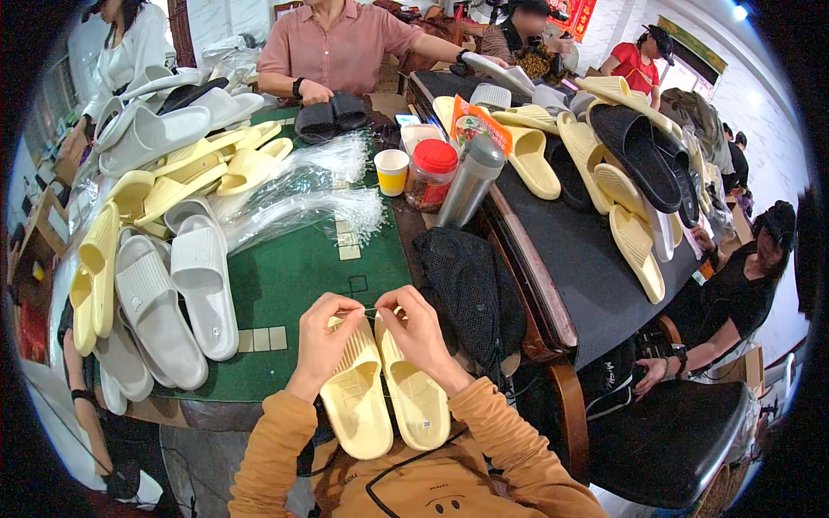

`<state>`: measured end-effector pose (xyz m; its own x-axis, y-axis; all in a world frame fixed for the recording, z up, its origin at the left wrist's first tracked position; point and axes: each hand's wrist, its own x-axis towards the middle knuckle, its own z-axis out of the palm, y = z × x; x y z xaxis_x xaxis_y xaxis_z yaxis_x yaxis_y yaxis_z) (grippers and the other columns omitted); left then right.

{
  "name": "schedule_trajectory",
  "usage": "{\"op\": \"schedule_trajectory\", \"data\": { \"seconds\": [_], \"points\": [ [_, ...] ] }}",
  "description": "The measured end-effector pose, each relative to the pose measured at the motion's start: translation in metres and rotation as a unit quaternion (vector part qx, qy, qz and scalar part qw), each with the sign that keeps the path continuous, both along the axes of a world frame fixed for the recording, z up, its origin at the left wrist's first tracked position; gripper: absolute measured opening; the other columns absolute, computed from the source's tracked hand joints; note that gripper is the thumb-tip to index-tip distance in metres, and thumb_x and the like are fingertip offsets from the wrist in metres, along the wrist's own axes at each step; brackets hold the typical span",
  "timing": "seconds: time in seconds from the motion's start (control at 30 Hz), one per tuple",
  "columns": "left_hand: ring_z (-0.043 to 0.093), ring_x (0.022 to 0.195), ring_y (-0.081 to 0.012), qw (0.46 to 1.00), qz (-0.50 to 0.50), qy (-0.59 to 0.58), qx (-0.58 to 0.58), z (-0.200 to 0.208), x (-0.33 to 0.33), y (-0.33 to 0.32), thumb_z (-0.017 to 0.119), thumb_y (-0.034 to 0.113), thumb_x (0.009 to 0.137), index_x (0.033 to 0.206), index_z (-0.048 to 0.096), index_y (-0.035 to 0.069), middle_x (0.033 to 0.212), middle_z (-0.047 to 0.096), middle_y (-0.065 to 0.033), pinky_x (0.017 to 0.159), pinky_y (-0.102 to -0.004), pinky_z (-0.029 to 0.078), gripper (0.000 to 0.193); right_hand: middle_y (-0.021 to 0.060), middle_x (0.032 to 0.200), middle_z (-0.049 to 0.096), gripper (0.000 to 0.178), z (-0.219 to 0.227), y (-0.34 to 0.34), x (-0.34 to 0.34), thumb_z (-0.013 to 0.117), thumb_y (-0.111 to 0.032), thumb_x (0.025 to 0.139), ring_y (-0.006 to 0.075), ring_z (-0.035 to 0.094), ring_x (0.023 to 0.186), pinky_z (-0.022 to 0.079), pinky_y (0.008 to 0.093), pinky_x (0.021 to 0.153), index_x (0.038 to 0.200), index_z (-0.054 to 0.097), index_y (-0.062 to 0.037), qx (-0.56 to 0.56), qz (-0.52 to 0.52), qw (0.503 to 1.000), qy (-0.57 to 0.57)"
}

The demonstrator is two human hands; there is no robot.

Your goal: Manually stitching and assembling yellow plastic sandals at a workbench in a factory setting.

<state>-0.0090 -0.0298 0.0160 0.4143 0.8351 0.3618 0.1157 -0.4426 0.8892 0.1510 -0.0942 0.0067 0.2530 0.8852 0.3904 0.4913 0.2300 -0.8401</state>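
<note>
A pair of pale yellow slide slippers (358,414) lies side by side at the near edge of the green table, heels toward me. Above their toe ends, my left hand (321,341) and my right hand (423,337) are close together, each with thumb and fingers pinched. A thin pale plastic tie stretches between the fingertips; how it passes through the slippers is hidden. Beyond my hands, bundles of clear plastic ties (302,207) with small white ends lie on the green mat (298,281).
Grey slippers (203,285) and yellow slippers (99,263) are heaped at the left. A black mesh bag (466,289), steel flask (472,181), red-lidded jar (430,175) and paper cup (391,171) stand ahead right. More slippers cover the black table (579,285). Other people surround both tables; one handles black slippers (331,118).
</note>
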Motion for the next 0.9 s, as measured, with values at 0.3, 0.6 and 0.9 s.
{"op": "schedule_trajectory", "data": {
  "seconds": [0.3, 0.6, 0.9],
  "points": [
    [0.065, 0.082, -0.0173, 1.000, -0.009, 0.019, -0.011, -0.0008, -0.0013, 0.0012, 0.070, 0.001, 0.083, 0.090, 0.068, -0.001, 0.088, 0.067, -0.0078, 0.078, -0.0296, 0.052, 0.007, 0.0079, 0.091, 0.059, 0.010, 0.0024, -0.0005, 0.0003, 0.064, 0.003, 0.088, 0.0180, 0.062, 0.079, 0.050, 0.0282, 0.065, 0.097, 0.063, -0.0007, 0.000, 0.015, 1.000, -0.005],
    [0.064, 0.079, -0.0171, 1.000, 0.007, 0.011, -0.006, 0.0022, -0.0014, -0.0001, 0.069, 0.003, 0.086, 0.090, 0.068, -0.002, 0.084, 0.066, -0.0084, 0.074, -0.0296, 0.051, 0.007, 0.0090, 0.092, 0.058, 0.009, -0.0004, -0.0002, 0.0014, 0.064, 0.002, 0.088, 0.0192, 0.062, 0.079, 0.050, 0.0292, 0.067, 0.097, 0.062, 0.0001, 0.002, 0.007, 1.000, 0.002],
    [0.064, 0.077, -0.0170, 0.999, 0.038, -0.002, 0.001, -0.0029, -0.0008, 0.0019, 0.068, 0.003, 0.086, 0.091, 0.067, -0.003, 0.084, 0.065, -0.0083, 0.072, -0.0296, 0.050, 0.007, 0.0096, 0.090, 0.056, 0.007, 0.0028, -0.0003, 0.0003, 0.063, 0.002, 0.088, 0.0205, 0.061, 0.079, 0.050, 0.0302, 0.067, 0.094, 0.059, 0.0010, 0.010, -0.025, 1.000, 0.011]
  ]
}}
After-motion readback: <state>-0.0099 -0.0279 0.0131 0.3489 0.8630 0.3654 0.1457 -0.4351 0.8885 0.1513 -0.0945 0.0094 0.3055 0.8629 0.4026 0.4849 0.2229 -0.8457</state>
